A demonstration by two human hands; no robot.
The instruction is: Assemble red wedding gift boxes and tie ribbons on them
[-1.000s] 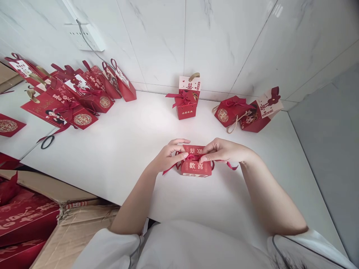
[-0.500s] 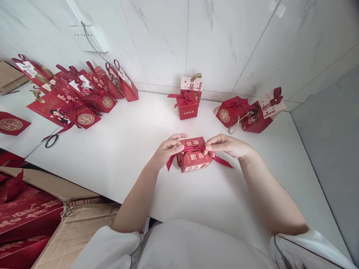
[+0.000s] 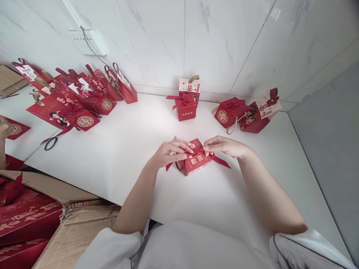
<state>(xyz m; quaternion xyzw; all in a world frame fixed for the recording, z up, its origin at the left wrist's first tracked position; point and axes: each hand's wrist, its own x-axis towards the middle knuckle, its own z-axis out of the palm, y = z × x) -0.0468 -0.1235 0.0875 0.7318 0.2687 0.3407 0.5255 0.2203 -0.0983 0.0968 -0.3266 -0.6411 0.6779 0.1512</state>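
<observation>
A small red gift box (image 3: 198,160) with gold Chinese characters lies on the white table in front of me. A dark red ribbon (image 3: 221,160) crosses its top, with tails hanging out on both sides. My right hand (image 3: 224,146) pinches the ribbon at the box's right end between thumb and fingers. My left hand (image 3: 172,152) reaches over the left part of the box, its thumb and fingertips closed on the ribbon near the middle. The fingers partly cover the ribbon there, so any knot is hidden.
Several red gift bags and boxes (image 3: 86,121) stand at the left. A bow-tied box (image 3: 187,112) is by the wall; two more, including a rope-handled box (image 3: 228,112), stand right. A black ring (image 3: 51,144), a carton (image 3: 81,220) and another person's hand (image 3: 3,129) are left.
My left hand has moved right along the ribbon, over the box top, and the box has turned slightly. My right hand stays on the ribbon. Another person's hand has appeared at the left edge.
</observation>
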